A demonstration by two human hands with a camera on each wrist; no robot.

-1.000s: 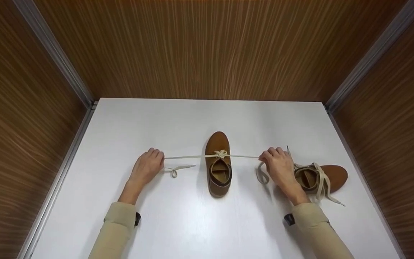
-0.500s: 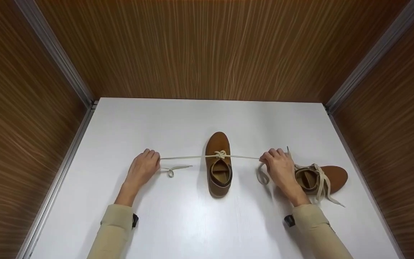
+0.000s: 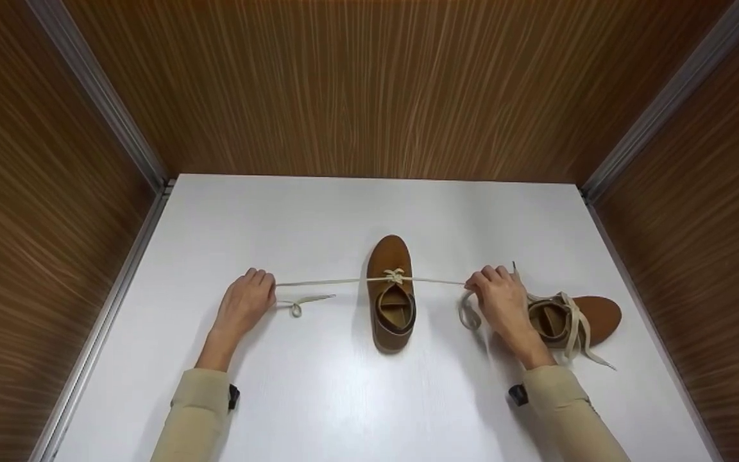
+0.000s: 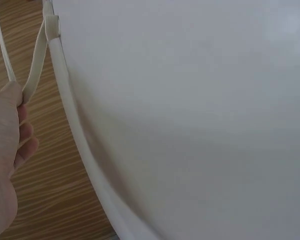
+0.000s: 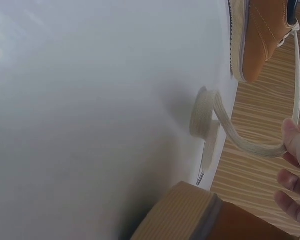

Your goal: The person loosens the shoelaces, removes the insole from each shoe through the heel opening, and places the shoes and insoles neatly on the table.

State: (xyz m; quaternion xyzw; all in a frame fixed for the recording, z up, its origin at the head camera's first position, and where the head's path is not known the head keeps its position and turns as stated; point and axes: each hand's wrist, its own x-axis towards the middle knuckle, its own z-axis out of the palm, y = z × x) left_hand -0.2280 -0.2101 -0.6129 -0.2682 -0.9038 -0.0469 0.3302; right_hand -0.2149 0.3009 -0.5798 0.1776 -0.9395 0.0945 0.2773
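Note:
A brown shoe [image 3: 390, 256] stands in the middle of the white table, toe pointing away. Its cream shoelace [image 3: 318, 282] is drawn straight out to both sides from a knot over the tongue. My left hand [image 3: 245, 301] pinches the lace left of the shoe; the loose end curls on the table beside it. To the right, my right hand [image 3: 501, 295] pinches the other lace end between thumb and finger. In the right wrist view, the lace's slack [image 5: 205, 117] coils below that hand. The left wrist view shows my left thumb [image 4: 12, 92] against the lace.
A second brown shoe [image 3: 600, 317] lies to the right of my right forearm, toe pointing right, its lace hanging loosely over it. Wood-grain panels [image 3: 369, 90] enclose the white table [image 3: 280, 212] at the back and both sides.
My left hand has moved left and slightly toward me, drawing the lace longer on that side. The loose left end slid along with it. My right hand has barely moved.

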